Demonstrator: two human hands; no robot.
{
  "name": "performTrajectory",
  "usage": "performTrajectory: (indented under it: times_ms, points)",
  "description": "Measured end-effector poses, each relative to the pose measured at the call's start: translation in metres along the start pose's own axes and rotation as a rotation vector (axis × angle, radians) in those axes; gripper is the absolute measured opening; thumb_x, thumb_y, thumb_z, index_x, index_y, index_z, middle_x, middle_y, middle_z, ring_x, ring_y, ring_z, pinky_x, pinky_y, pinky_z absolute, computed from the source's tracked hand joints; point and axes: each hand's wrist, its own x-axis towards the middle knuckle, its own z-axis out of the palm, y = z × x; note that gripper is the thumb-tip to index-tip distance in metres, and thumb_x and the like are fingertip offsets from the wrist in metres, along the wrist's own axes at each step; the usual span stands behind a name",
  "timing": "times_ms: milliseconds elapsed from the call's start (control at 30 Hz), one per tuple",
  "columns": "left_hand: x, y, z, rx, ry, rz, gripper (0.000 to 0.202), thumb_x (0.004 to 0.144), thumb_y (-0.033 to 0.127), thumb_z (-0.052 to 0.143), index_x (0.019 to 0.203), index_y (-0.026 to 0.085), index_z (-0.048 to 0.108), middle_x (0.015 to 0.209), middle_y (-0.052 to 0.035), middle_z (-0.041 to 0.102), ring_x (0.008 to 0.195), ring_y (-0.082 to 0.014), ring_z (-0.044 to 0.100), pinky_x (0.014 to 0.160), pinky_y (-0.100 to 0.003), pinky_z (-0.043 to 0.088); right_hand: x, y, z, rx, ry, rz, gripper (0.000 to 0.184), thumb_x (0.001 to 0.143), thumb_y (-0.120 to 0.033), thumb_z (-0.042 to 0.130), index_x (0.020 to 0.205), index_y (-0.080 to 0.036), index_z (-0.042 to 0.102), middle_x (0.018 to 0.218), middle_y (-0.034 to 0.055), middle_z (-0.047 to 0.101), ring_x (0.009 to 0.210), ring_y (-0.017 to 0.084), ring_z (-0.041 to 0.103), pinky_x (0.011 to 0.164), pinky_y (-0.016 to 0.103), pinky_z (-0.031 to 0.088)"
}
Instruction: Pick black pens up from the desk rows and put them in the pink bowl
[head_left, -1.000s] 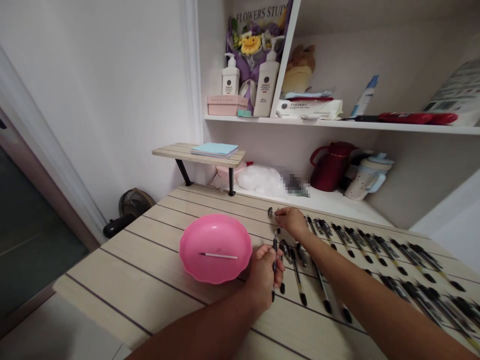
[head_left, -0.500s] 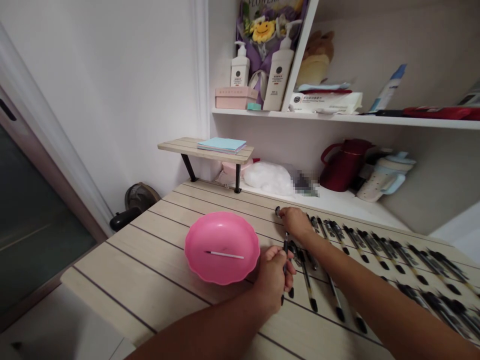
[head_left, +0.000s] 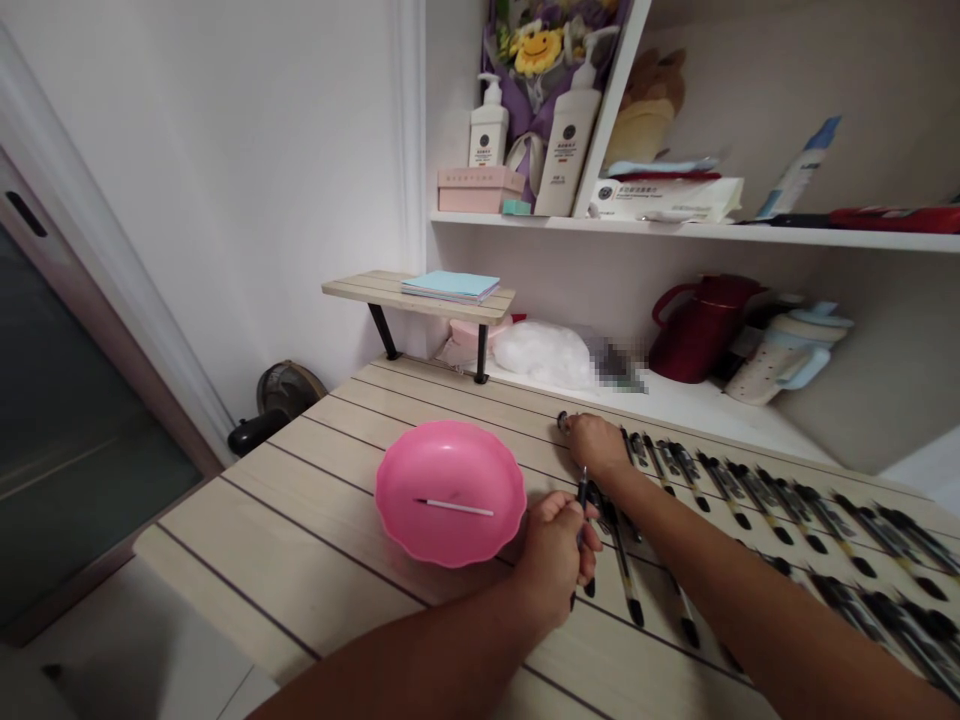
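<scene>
My left hand [head_left: 556, 550] is closed around a black pen [head_left: 582, 488], its pointed metal tip up and its lower end below the fist. Farther back, my right hand [head_left: 596, 445] has its fingers curled down at the table. A small dark, shiny round-ended piece [head_left: 562, 421] shows at its fingertips; what the fingers grip is mostly hidden. To the left of my hands stands a pink scalloped bowl [head_left: 405, 535]. In it lies a thin white stick with a dark pointed tip [head_left: 459, 507], like a pen refill. Several pens [head_left: 626, 565] lie beside my left hand, partly under my right forearm.
Rows of dark pen parts [head_left: 757, 490] cover the right side of the slatted table [head_left: 300, 540]. A small raised shelf [head_left: 352, 288] with blue notebooks [head_left: 450, 286] stands at the back. Behind are a red jug [head_left: 697, 330] and a pale tumbler [head_left: 784, 355].
The view has shifted slightly, so everything sits a little farther right. Both hands keep nearly the same places; the pen's tip in my left hand now shows more clearly.
</scene>
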Motion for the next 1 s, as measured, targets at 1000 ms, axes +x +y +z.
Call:
performTrajectory:
  times_ms: [1000]
  points:
    - [-0.002,0.003,0.002,0.011,-0.004,-0.017,0.021,0.074,0.037,0.046,0.077,0.016,0.049,0.049,0.0050,0.046,0.029,-0.0034,0.032,0.031,-0.017,0.015,-0.002,0.000,0.001,0.092,-0.022,-0.032,0.025,0.081,-0.025,0.044,0.090,-0.022,0.068,0.088,0.0095,0.068,0.084,0.021,0.061,0.065,0.026,0.038]
